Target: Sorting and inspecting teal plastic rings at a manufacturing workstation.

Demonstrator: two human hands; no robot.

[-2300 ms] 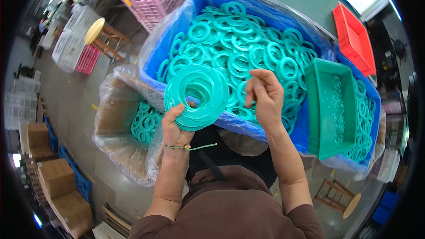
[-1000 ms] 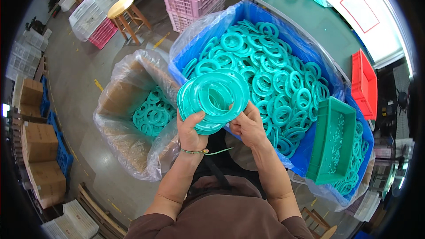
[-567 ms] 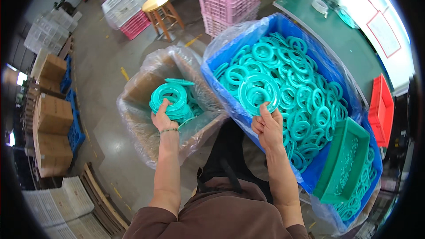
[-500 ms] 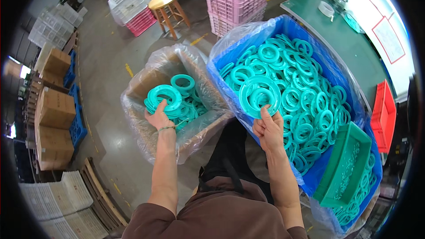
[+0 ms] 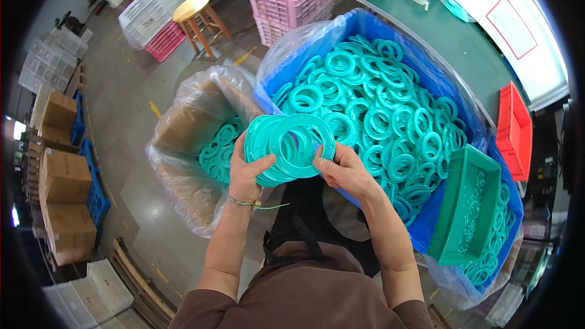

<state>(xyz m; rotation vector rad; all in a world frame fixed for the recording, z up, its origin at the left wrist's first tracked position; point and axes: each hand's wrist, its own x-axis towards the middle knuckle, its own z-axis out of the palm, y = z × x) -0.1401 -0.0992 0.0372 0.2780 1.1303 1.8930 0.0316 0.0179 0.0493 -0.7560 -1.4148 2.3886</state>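
Note:
My left hand is closed around the edge of a fanned stack of flat teal plastic rings, thumb on top. At the front of the stack, my right hand pinches the right rim of a wide teal ring between thumb and fingers. Both hands are in front of my body, over the gap between two containers. Left of them, a cardboard box lined with clear plastic has teal rings at its bottom. On the right, a blue-lined bin is heaped with loose teal rings.
A green tray with small pale bits rests on the bin's near right part. Beyond are a green table, a red tray, pink crates and a wooden stool. Cartons stand on blue pallets at far left.
My hands have come together. The left lifted its rings out of the box and moved right; the right brought its ring left from over the bin to the stack. The view has turned slightly.

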